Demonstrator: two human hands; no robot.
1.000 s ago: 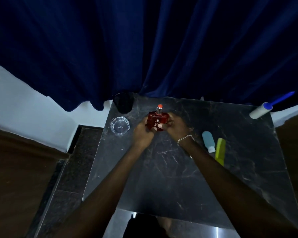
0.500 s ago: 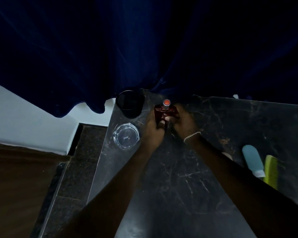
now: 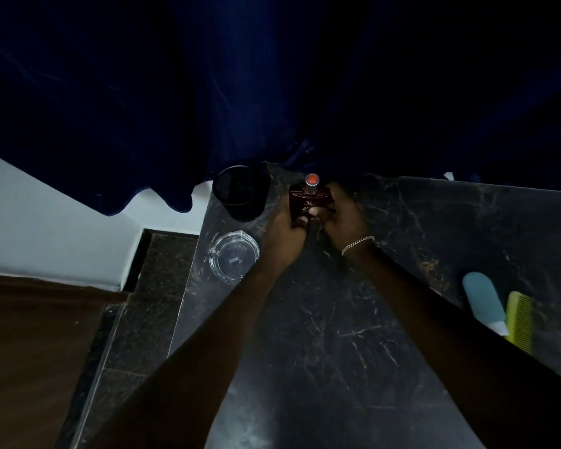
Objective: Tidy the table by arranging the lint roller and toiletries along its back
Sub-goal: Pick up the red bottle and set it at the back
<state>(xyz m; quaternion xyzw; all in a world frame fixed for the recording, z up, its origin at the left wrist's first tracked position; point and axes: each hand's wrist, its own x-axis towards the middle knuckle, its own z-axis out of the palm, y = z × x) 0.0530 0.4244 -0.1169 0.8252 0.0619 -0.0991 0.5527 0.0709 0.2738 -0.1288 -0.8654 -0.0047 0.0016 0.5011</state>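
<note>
A dark red perfume bottle (image 3: 309, 199) with a silver neck and orange top stands upright near the back left of the black marble table (image 3: 337, 351). My left hand (image 3: 284, 230) grips its left side and my right hand (image 3: 345, 218), with a bracelet at the wrist, grips its right side. A pale blue tube (image 3: 483, 301) and a yellow-green comb (image 3: 519, 320) lie at the right edge of the view. The lint roller is out of view.
A black cup (image 3: 242, 192) stands at the table's back left corner, just left of the bottle. A clear glass ashtray (image 3: 234, 256) sits in front of it near the left edge. A dark blue curtain (image 3: 272, 76) hangs behind the table.
Both hands have carried the perfume bottle away from me toward the table's back, next to the black cup. The view shifted left, so the lint roller left the frame.
</note>
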